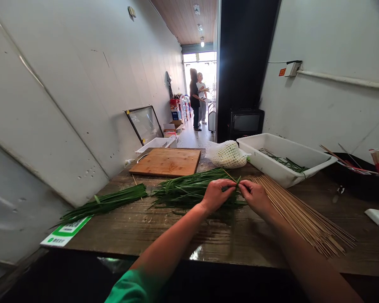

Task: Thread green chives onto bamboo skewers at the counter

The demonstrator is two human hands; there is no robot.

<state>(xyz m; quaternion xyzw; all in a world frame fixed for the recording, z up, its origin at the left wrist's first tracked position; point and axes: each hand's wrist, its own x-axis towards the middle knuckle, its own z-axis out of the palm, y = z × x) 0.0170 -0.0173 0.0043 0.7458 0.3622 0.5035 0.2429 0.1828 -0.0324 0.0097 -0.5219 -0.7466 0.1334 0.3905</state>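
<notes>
My left hand (217,194) and my right hand (255,195) meet over a loose pile of green chive leaves (189,187) on the wooden table (145,227). Both hands pinch the same few chive leaves between their fingertips. A bundle of thin bamboo skewers (303,214) lies just right of my right hand, fanned toward the near edge. A second, neater bunch of chives (107,203) lies farther left.
A wooden cutting board (167,162) sits at the back, with a white foam net bag (227,155) and a white plastic tub (284,158) holding some greens beside it. Two people (198,99) stand in the far doorway. A green-and-white card (66,232) lies at the table's left corner.
</notes>
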